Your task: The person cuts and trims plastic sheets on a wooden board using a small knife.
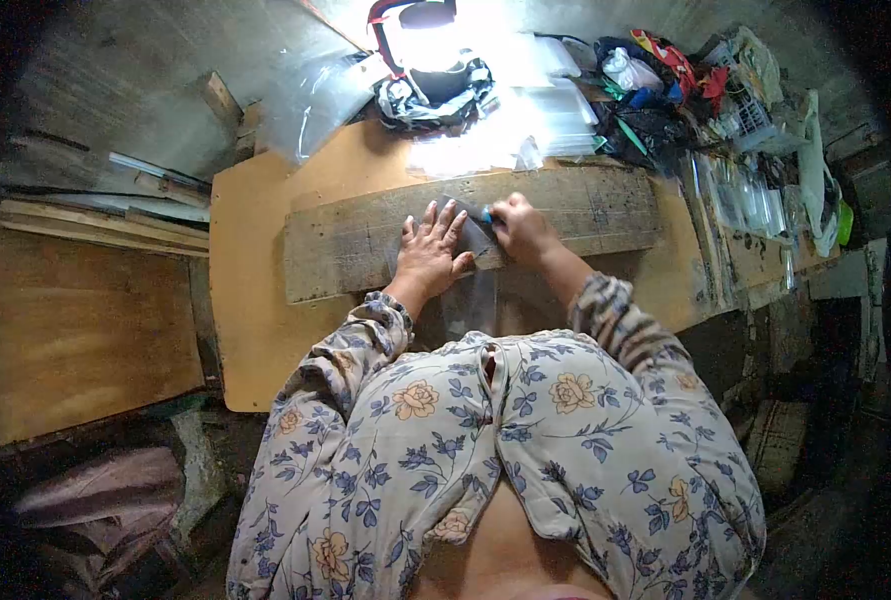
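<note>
A clear plastic sheet [477,240] lies on a worn wooden plank [585,215], and its lower part hangs past the plank's near edge toward my body. My left hand [430,255] rests palm down on the sheet with its fingers spread. To the right of it, my right hand [523,230] is closed around a small tool with a blue end [486,214], held against the sheet and plank. Most of that tool is hidden in my fist, so its kind cannot be told.
The plank lies across a tan tabletop [250,340]. Behind it stand a bright lamp with a red frame [381,42], a black-and-white plastic bag [435,98] and stacked clear plastic sheets [555,115]. Mixed bags and a grey basket [750,125] fill the back right. Wooden strips [95,225] lie at left.
</note>
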Motion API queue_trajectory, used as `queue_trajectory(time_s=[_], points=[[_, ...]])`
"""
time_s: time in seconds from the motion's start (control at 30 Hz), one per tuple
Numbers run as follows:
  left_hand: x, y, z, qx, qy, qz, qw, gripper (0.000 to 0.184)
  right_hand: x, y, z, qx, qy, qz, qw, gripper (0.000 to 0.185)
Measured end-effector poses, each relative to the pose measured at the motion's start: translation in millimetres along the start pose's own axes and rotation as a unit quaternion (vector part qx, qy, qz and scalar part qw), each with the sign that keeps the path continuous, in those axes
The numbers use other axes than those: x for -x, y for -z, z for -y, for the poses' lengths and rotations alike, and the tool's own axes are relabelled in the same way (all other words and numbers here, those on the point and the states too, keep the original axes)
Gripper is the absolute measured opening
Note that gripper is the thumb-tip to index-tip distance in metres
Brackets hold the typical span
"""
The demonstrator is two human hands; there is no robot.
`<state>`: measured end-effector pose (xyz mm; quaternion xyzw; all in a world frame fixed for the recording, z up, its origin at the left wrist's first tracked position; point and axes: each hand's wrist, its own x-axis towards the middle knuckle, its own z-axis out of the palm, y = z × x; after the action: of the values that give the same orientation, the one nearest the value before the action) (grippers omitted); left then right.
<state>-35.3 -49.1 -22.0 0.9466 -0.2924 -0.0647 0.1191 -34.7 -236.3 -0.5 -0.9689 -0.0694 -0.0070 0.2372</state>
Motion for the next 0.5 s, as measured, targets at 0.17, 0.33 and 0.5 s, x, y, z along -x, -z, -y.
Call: queue_trajectory(time_s=[0.17,0.33,0.5], points=[[-5.5,-13.9,15.3,0.183,0.023,-0.151,0.971,0.061,-33.7,-6.9,23.7,0.035,-0.044,0.047,0.997,0.041],[9.0,5.6,25.3,0.063,0.170,-0.139,0.974,0.061,-25.3,-11.5,25.2,0.069,-0.067,0.052,0.994,0.046],[0.1,14.9,41.4,0.090,0.260,-0.076,0.958,0.050,-69.1,-0.4,-16.6,0.108,-0.128,0.064,0.984,0.031]])
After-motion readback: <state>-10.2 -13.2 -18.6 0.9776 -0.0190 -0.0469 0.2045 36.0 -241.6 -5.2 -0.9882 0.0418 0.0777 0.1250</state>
